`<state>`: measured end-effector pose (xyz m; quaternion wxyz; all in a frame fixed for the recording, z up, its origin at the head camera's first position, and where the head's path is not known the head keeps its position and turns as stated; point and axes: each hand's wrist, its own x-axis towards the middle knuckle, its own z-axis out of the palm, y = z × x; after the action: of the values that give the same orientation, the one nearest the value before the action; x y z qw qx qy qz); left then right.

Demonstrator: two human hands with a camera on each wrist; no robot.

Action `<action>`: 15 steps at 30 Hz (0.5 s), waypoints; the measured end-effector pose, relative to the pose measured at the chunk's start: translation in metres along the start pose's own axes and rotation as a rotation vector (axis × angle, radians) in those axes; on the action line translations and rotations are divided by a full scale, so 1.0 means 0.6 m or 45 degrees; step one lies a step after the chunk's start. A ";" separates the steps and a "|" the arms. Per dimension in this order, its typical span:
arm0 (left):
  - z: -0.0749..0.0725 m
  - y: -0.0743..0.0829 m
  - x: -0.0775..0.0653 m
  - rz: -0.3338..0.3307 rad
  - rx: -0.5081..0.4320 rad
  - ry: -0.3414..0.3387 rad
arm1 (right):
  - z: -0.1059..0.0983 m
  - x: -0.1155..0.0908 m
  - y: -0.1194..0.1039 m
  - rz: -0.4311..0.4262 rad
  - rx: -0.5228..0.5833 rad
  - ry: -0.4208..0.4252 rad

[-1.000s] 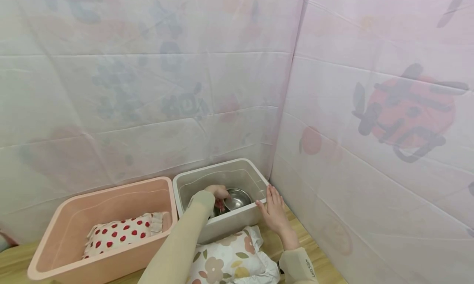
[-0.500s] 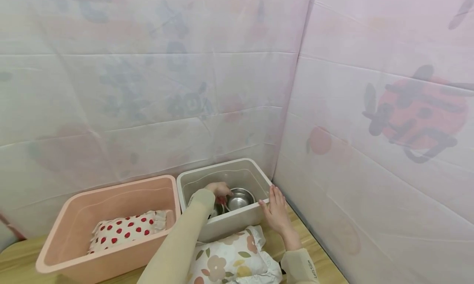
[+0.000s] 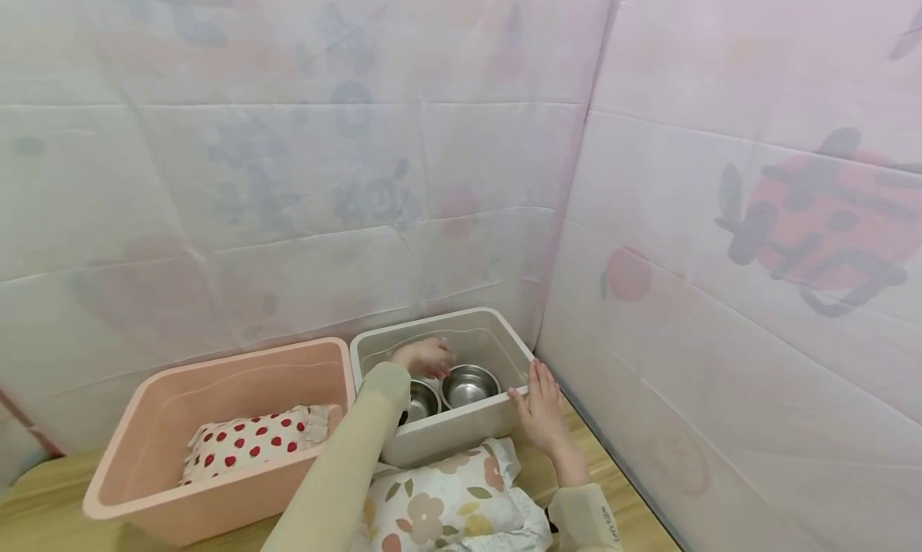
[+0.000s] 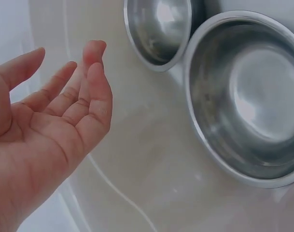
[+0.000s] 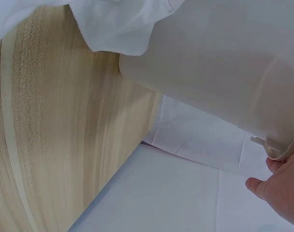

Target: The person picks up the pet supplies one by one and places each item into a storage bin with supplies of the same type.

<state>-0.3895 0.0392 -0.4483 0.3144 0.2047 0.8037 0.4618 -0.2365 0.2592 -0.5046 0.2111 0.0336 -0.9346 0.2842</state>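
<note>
Two round stainless-steel bowls sit side by side in the light grey plastic bin [image 3: 425, 326], the larger bowl [image 3: 470, 386] to the right of the smaller bowl [image 3: 422, 400]. My left hand [image 3: 426, 357] hovers inside the bin, just behind the bowls. In the left wrist view, the palm of the left hand [image 4: 50, 121] shows with loosely bent fingers and nothing in them; both bowls lie apart from it. On the bin's right side, my right hand [image 3: 544, 414] rests at the rim with its fingers straight. The right wrist view catches only part of that right hand [image 5: 284, 186].
A peach bin [image 3: 216, 368] on the left contains a strawberry-print pillow [image 3: 252, 444]. In front of the grey bin lies a floral pillow [image 3: 446, 500] with ruffled edges. All stand on a wooden table [image 3: 619, 504] in a corner of printed fabric walls [image 3: 468, 176].
My left hand has lifted up and back from beside the smaller bowl, leaving more of that bowl visible. The right hand stays at the bin's rim. The head view has turned slightly left.
</note>
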 end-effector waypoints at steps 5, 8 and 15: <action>-0.012 0.016 -0.002 0.071 0.108 0.015 | -0.001 0.003 0.004 0.009 0.000 -0.013; -0.021 0.024 -0.002 0.117 0.191 0.020 | 0.000 0.005 0.007 0.007 0.000 -0.018; -0.034 0.053 -0.019 0.156 0.209 0.046 | 0.005 0.006 0.010 -0.009 -0.012 0.013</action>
<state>-0.3943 0.0353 -0.4096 0.2531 0.2703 0.8303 0.4164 -0.2417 0.2626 -0.5083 0.2169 0.0345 -0.9347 0.2793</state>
